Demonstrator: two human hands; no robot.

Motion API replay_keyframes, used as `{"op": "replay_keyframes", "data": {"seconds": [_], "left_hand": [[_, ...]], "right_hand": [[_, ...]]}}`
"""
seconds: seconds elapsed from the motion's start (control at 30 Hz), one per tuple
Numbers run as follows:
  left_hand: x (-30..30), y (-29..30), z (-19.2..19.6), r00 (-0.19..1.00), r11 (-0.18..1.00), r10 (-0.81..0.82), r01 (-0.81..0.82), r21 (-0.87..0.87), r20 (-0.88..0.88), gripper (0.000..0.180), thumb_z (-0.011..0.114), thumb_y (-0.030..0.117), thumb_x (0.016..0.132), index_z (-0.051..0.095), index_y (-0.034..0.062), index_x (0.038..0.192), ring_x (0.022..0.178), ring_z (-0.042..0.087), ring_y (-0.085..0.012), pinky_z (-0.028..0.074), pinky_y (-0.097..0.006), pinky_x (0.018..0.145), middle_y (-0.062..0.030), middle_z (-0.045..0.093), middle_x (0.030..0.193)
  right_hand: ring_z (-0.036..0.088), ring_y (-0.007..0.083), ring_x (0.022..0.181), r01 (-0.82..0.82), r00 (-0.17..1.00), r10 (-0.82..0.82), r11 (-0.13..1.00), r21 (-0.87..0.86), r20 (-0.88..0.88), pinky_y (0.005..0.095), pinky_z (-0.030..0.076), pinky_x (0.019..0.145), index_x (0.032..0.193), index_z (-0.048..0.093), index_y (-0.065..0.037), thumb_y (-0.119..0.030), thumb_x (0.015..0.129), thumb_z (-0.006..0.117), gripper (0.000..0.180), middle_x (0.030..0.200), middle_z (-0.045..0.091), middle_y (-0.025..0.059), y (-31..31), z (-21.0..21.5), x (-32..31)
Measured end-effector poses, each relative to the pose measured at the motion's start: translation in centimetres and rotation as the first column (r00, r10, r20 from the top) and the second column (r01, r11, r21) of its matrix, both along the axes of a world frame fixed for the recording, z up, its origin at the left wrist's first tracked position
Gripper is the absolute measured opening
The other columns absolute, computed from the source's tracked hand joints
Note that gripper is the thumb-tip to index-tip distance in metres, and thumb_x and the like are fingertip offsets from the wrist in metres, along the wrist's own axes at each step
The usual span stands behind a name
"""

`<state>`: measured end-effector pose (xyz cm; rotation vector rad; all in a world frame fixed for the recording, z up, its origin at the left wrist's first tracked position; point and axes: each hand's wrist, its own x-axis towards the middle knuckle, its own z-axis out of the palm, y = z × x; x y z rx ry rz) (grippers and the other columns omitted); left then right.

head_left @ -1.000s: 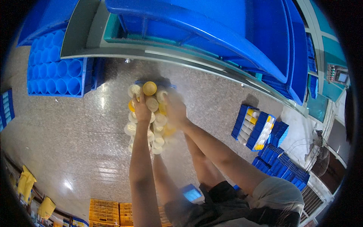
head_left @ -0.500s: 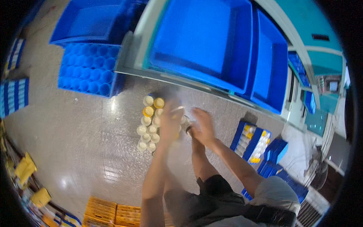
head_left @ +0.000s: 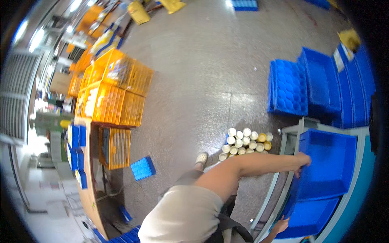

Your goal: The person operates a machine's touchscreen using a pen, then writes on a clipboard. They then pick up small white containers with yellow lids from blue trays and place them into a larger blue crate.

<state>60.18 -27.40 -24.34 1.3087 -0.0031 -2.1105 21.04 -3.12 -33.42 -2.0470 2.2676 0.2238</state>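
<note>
My left hand (head_left: 301, 164) reaches across to the near rim of a deep blue tray (head_left: 326, 170), with its fingers curled over the edge. Lower down, my right hand (head_left: 280, 225) is at the rim beside the second blue tray (head_left: 310, 220), fingers bent against the blue edge. Both trays sit side by side on a pale metal-framed table (head_left: 270, 194), and nothing is visible inside the upper one. On the floor left of the table stands a cluster of round white and yellow cups (head_left: 242, 142), filled with something pale; my left forearm covers part of it.
Stacked blue trays with round pockets (head_left: 287, 87) and another deep blue bin (head_left: 320, 83) stand beyond the table. Orange crates (head_left: 121, 89) are piled at the left by a wooden-topped bench (head_left: 90, 170). A small light-blue block-shaped tray (head_left: 142, 168) lies on the floor.
The view has swung round, so the table now lies at the right. My hands, blurred above the cups before, are now at the blue trays' rims.
</note>
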Motion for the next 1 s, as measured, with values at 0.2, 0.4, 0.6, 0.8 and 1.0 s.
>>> {"op": "replay_keyframes", "data": {"seconds": [0.2, 0.4, 0.6, 0.8, 1.0], "left_hand": [[22.7, 25.5, 1.8, 0.717, 0.907, 0.33, -0.422, -0.005, -0.614, 0.023, 0.061, 0.004, 0.076, 0.062, -0.0046, 0.097, 0.084, 0.071, -0.032, 0.061, -0.048, 0.081, -0.0182, 0.071, 0.095], [31.7, 57.5, 5.6, 0.429, 0.517, 0.773, -0.853, 0.072, -0.467, 0.062, 0.06, 0.005, 0.079, 0.051, 0.0003, 0.14, 0.117, 0.065, -0.0356, 0.048, -0.054, 0.11, -0.0203, 0.065, 0.131], [33.8, 86.3, 3.7, -0.149, -0.144, 0.986, -0.986, 0.08, -0.069, 0.04, 0.06, 0.022, 0.091, 0.056, 0.0033, 0.126, 0.113, 0.064, -0.0371, 0.054, -0.053, 0.098, -0.019, 0.065, 0.12], [30.6, 109.9, 3.0, -0.675, -0.678, 0.724, -0.735, -0.034, 0.142, 0.043, 0.063, 0.014, 0.076, 0.061, 0.0109, 0.119, 0.09, 0.066, -0.0328, 0.058, -0.055, 0.086, -0.0127, 0.068, 0.108], [27.3, 122.6, 2.2, -0.992, -0.987, 0.12, -0.123, -0.101, 0.036, 0.05, 0.065, 0.008, 0.071, 0.057, 0.0043, 0.12, 0.102, 0.068, -0.0373, 0.059, -0.062, 0.094, -0.0149, 0.067, 0.112]], "right_hand": [[0.066, 0.0495, 0.108, 0.05, 0.995, -0.044, 0.996, -0.072, 0.088, 0.0517, 0.052, 0.091, 0.138, 0.059, 0.005, -0.026, 0.095, 0.074, 0.055, 0.126, 0.067, 0.0318, -2.9, 8.6, 9.4], [0.065, 0.0502, 0.11, -0.318, 0.894, 0.402, 0.882, -0.347, 0.2, 0.0506, 0.051, 0.093, 0.136, 0.059, 0.006, -0.025, 0.095, 0.074, 0.054, 0.128, 0.066, 0.032, 1.8, 16.2, 31.3], [0.067, 0.0336, 0.108, -0.617, 0.361, 0.669, 0.694, -0.372, 0.65, 0.0435, 0.05, 0.1, 0.134, 0.056, 0.012, -0.014, 0.094, 0.074, 0.052, 0.122, 0.07, 0.026, 11.9, 23.5, 59.5], [0.069, 0.0182, 0.096, -0.913, 0.171, 0.292, 0.406, 0.04, 0.941, 0.0355, 0.055, 0.09, 0.126, 0.066, 0.003, -0.007, 0.088, 0.079, 0.042, 0.111, 0.075, 0.01, 34.3, 25.5, 85.2], [0.07, 0.0196, 0.096, -0.953, 0.046, 0.211, -0.283, 0.106, 0.976, 0.0371, 0.057, 0.089, 0.122, 0.067, 0.003, -0.009, 0.083, 0.082, 0.043, 0.108, 0.075, 0.0119, 60.2, 28.1, 100.6]]}}
